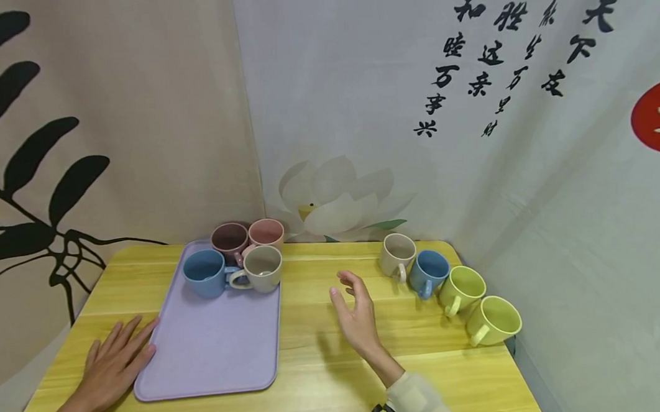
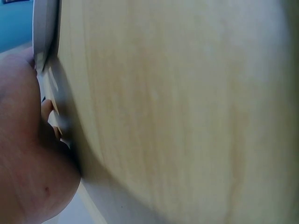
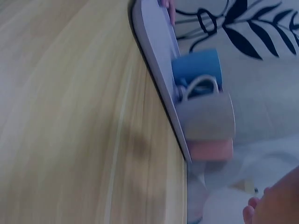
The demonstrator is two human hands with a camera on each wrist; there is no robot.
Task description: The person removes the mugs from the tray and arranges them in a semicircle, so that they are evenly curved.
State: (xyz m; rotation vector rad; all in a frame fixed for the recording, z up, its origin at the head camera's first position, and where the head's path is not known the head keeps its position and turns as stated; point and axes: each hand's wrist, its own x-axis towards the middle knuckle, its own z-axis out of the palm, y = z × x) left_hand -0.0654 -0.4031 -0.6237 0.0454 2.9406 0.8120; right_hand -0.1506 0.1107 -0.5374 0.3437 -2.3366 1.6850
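Right hand (image 1: 361, 319): hung above the table (image 1: 316, 368) with thumb and fingers parted, holding nothing.
Left hand (image 1: 111, 370): lay with fingers spread, touching the tray (image 1: 214, 355) at its left rim (probably a useful brace).
Mug row (image 1: 463, 289): stood along the table's right side; seemed best lifted singly, by the near-facing handles.
Tray mugs (image 1: 251, 265): crowded the far end; with blue and grey handles meeting, likely invited snags.
Backdrop (image 1: 347, 105): hung just behind, probably limiting reach.

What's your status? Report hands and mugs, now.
Left hand at edge of tray. Right hand empty, above table. Four mugs on tray, four on table. Nothing visibly blocking right hand.
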